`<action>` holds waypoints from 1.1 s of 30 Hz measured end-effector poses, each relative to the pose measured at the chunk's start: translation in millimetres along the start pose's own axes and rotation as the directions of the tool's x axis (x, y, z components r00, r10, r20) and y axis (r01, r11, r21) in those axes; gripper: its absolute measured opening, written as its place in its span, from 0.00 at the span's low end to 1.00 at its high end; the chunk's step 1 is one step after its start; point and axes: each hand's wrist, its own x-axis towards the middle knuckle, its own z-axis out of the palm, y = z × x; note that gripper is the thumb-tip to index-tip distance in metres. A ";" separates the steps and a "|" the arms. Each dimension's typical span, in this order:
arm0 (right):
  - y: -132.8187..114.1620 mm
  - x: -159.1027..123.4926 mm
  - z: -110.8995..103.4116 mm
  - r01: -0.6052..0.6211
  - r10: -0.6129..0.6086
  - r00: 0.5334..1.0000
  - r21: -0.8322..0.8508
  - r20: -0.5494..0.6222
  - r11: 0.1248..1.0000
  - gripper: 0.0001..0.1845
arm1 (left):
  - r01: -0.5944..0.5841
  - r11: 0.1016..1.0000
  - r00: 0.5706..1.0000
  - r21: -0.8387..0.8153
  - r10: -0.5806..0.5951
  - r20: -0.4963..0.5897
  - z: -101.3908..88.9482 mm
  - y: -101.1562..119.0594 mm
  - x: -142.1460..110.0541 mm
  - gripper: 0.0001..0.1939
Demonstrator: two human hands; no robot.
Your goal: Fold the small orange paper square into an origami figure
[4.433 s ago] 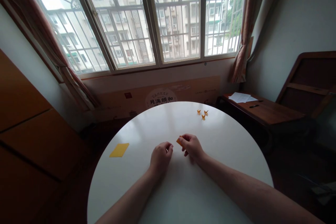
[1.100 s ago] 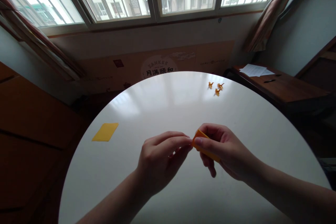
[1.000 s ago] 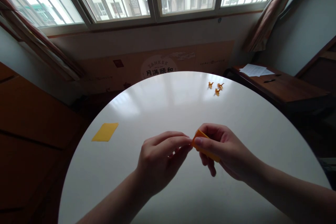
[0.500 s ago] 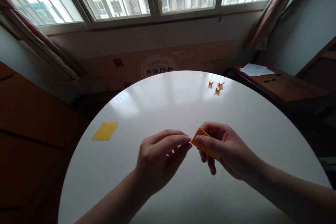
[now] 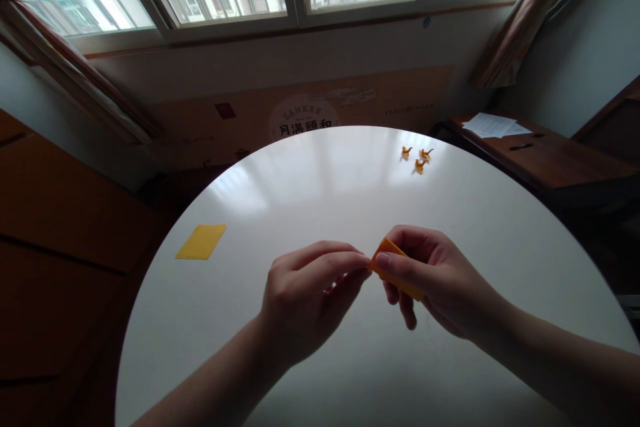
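A folded piece of orange origami paper (image 5: 407, 285) is held above the table between both hands. My right hand (image 5: 425, 263) grips it, thumb on the near face and the index finger behind, other fingers curled below. At the paper's left corner, my left hand (image 5: 315, 293) pinches with thumb and fingertips pressed together. On the table's far right side stand three small folded paper cranes (image 5: 419, 165). A flat yellow square of paper (image 5: 201, 242) lies to the left, away from both hands.
The round white table (image 5: 320, 207) has its curved far edge below a barred window. A wooden side table (image 5: 560, 163) with white papers (image 5: 493, 125) stands to the right. An orange-brown cabinet (image 5: 50, 240) is on the left, and a printed cardboard panel (image 5: 240, 120) leans behind.
My left fingertips have closed onto the paper's left corner, where a small gap showed before. The view has shifted slightly; the right hand keeps its grip.
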 end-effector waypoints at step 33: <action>1.8 0.4 -0.2 -0.011 0.013 0.999 0.053 -0.039 0.999 0.13 | -0.001 0.999 1.000 0.051 0.003 -0.031 2.2 -1.3 -1.2 0.07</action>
